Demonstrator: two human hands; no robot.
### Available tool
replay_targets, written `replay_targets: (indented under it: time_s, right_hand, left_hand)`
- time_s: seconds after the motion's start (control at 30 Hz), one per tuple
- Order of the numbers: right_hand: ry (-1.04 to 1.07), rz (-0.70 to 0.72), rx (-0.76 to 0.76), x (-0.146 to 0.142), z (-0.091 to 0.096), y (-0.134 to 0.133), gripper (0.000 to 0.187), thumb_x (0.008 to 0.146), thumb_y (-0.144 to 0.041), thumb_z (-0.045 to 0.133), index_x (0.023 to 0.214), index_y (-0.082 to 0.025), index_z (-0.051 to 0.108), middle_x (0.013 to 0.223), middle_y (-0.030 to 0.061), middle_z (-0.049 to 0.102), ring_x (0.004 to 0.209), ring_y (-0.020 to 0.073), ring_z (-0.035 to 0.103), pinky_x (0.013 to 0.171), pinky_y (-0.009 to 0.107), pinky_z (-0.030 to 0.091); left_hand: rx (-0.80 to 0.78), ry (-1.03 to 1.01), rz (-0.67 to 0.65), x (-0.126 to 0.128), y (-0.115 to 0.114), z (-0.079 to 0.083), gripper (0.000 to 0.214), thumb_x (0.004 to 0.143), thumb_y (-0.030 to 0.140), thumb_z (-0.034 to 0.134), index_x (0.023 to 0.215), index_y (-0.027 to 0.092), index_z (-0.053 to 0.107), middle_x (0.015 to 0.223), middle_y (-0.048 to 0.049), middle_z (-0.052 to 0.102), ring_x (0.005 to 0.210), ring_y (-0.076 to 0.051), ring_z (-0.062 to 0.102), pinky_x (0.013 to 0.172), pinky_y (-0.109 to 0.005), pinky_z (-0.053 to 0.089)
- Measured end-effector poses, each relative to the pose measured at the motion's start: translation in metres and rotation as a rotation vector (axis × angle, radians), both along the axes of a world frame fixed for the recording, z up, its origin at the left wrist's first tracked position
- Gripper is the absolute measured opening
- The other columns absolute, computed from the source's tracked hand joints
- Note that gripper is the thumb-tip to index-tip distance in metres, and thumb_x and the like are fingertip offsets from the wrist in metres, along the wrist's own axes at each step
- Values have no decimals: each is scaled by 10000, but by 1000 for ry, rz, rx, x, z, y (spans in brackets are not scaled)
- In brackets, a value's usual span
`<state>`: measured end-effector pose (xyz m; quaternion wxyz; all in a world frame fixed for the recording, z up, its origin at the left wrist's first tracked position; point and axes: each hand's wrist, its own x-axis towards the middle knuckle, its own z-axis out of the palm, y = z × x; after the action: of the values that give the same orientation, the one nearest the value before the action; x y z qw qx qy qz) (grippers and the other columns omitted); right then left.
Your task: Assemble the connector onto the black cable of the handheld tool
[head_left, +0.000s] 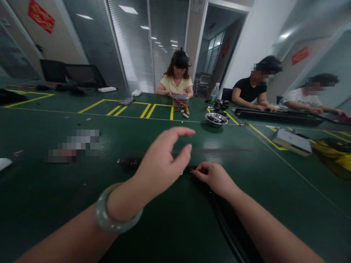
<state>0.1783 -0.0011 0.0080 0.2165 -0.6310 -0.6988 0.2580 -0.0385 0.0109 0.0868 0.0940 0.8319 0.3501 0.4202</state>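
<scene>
My left hand (pixel 164 160) hovers over the green table, its fingers curved and apart from the thumb, with nothing between them. Behind it a slim black rod-like tool (pixel 130 163) with a small metal tip lies on the table, partly hidden by that hand. To the right, my right hand (pixel 215 178) pinches thumb and forefinger around a small shiny metal piece (pixel 191 170) by the tool's right end; its exact kind is too small to tell. A black cable (pixel 223 219) runs from beneath the right hand towards the near edge.
A metal bowl (pixel 216 119) of small parts stands ahead, near a water bottle (pixel 214 94). Across the table, a person handles a grey box with coloured wires (pixel 181 102). Two people work at a long black part (pixel 274 116). A silver box (pixel 292 141) lies right.
</scene>
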Motion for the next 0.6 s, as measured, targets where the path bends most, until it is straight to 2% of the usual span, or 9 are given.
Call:
replay_targets:
  time_s: [0.07, 0.17, 0.27, 0.43, 0.6]
  right_hand:
    - [-6, 9, 25, 0, -2, 1, 220, 848, -381, 590, 801, -199, 704, 665, 5, 669, 572, 131, 565, 537, 245, 355]
    - [-17, 8, 44, 0, -2, 2, 176, 833, -345, 602, 800, -203, 700, 682, -4, 676, 586, 130, 579, 552, 242, 357]
    - [-15, 4, 33, 0, -1, 1, 186, 838, -355, 595, 793, -210, 701, 671, -11, 673, 574, 125, 575, 531, 240, 340]
    - [-19, 2, 0, -1, 2, 0, 196, 848, -371, 589, 797, -221, 705, 675, -20, 675, 565, 119, 561, 511, 241, 322]
    - [-30, 10, -15, -1, 3, 0, 192, 862, -381, 583, 832, -238, 706, 726, -21, 693, 616, 132, 593, 537, 246, 341]
  left_hand:
    - [2, 111, -47, 13, 3, -18, 266, 865, 184, 560, 1131, 197, 574, 1150, -43, 609, 1106, -197, 553, 1004, -372, 439]
    - [28, 300, -87, 28, 10, -52, 249, 802, 172, 614, 1049, 184, 590, 1173, -56, 599, 1148, -227, 519, 1090, -433, 343]
    - [1, 399, -110, 30, 17, -74, 190, 793, 165, 619, 979, 195, 592, 1083, -44, 621, 1062, -223, 551, 1010, -422, 404]
    - [-31, 480, -127, 26, 23, -81, 94, 835, 155, 597, 915, 200, 578, 924, -13, 618, 893, -192, 573, 825, -353, 458]
    - [-3, 494, -148, 26, 24, -80, 21, 883, 215, 583, 898, 200, 578, 921, -11, 618, 897, -187, 571, 804, -334, 445]
